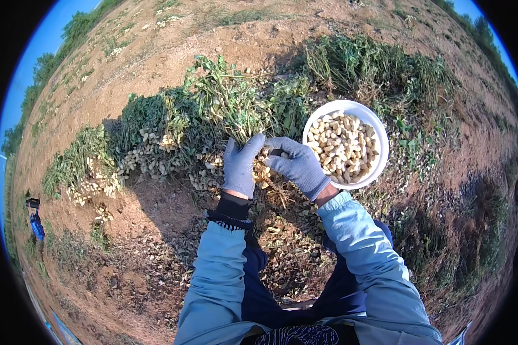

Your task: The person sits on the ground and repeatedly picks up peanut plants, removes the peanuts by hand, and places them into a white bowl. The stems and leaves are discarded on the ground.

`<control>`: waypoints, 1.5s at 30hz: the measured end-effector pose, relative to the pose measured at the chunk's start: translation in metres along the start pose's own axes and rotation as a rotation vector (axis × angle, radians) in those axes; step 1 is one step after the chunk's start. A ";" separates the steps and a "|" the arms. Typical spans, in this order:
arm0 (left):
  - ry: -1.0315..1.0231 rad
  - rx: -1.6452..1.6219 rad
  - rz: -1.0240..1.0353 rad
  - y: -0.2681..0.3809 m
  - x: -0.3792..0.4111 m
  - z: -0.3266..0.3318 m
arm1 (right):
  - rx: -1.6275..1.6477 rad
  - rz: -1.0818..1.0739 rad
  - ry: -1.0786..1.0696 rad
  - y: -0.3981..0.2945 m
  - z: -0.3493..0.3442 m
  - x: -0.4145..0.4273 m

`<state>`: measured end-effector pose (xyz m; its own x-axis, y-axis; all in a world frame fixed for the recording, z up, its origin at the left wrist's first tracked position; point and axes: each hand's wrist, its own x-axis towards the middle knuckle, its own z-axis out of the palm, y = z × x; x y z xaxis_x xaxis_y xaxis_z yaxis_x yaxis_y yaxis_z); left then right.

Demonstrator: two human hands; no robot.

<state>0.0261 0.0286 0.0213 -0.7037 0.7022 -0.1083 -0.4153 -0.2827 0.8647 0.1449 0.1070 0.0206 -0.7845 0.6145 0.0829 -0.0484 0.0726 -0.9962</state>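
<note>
My left hand (241,167), in a grey glove, grips the stems of a peanut plant (231,105) just above its roots. The leafy top of that plant points away from me, and pods and roots (265,177) show between my two hands. My right hand (300,166), gloved the same way, has its thumb and fingers at the pods; whether it pinches one is hidden by the fingers. Close to the right of that hand stands a white bucket (384,146), well filled with picked peanuts (343,146) in their shells.
A row of uprooted peanut plants (155,116) with pods lies to the left. Behind the bucket is a heap of green vines (371,64). Dry leaf litter (293,267) covers the ground between my legs. A blue object (36,225) lies far left.
</note>
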 end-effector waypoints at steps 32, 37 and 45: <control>-0.016 0.275 0.040 -0.012 0.006 -0.008 | -0.490 -0.080 0.061 -0.010 -0.008 0.008; -0.066 0.285 -0.037 -0.014 0.005 -0.004 | -0.759 -0.249 0.100 0.004 -0.015 0.014; -0.145 0.075 -0.102 -0.008 -0.001 -0.001 | 0.136 0.142 0.154 -0.016 -0.007 0.002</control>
<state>0.0297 0.0293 0.0144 -0.5673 0.8133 -0.1295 -0.4322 -0.1602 0.8874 0.1485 0.1131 0.0370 -0.6862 0.7244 -0.0654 -0.0353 -0.1231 -0.9918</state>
